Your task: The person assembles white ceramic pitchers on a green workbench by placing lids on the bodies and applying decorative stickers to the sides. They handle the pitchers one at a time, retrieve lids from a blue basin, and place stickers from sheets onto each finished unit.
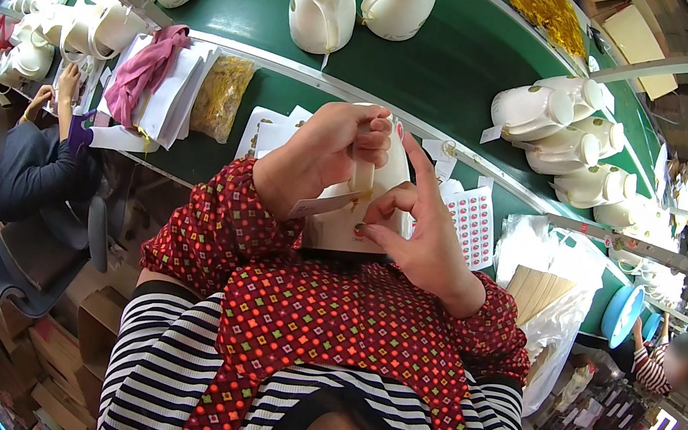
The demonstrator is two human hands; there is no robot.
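Note:
A white jug (332,233) with a handle is close in front of my body. My left hand (343,138) is closed around its handle. A white paper tag (320,205) hangs by a gold cord beside that hand. My right hand (427,228) lies over the jug's right side, its thumb and a bent finger near each other with the index finger stretched up along the jug. At the thumb tip is a small green and red sticker (359,229), against the jug's wall. My fingers and palm hide much of the jug.
A sheet of red stickers (473,226) lies right of my hands. Gold ties in a bag (220,96), papers (187,96) and a pink cloth (145,76) lie left. White jugs stand on the green conveyor (251,7). A co-worker (32,166) sits left; another (662,365) is far right.

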